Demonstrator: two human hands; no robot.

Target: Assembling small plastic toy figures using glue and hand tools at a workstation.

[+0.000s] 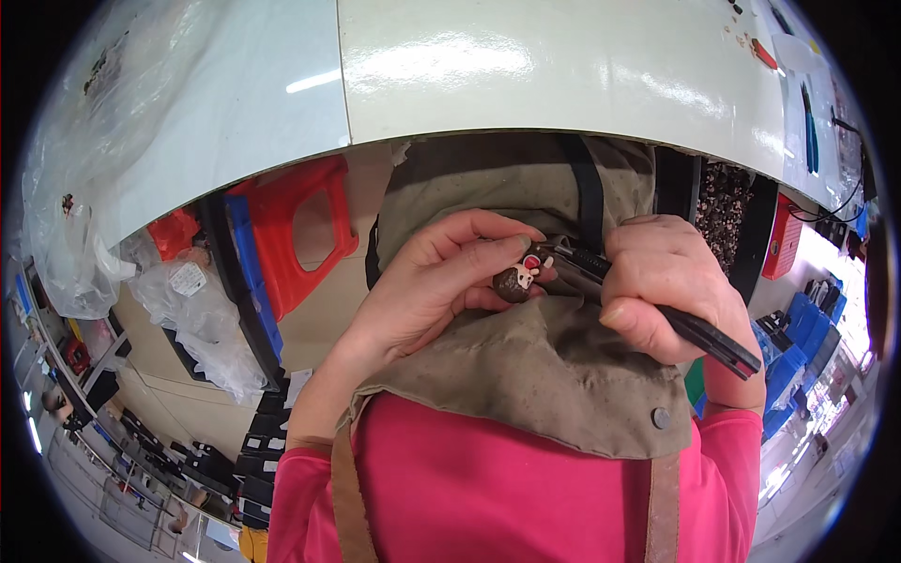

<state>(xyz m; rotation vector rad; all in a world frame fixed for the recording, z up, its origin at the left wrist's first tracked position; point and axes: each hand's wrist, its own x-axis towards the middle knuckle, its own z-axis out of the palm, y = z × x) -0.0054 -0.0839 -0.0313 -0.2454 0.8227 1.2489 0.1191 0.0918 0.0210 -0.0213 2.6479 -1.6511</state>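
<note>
My left hand [436, 272] pinches a small painted figurine [514, 281] between thumb and fingers, above my lap. The figurine has a brown head, a pale face and some red on its body. My right hand [664, 277] is wrapped around a black utility knife [706, 340], whose handle sticks out below the palm. The front end of the knife reaches the figurine's body, close to my left thumb. Whether the blade tip touches it is too small to tell. Beneath both hands lies a brown-green apron [540, 361].
A white table [563, 84] curves across in front of me. A red plastic stool [324, 258] and clear plastic bags [202, 310] are at the left. To the right, a black crate holds many small brown pieces [723, 211], with a red box [781, 239] beside it.
</note>
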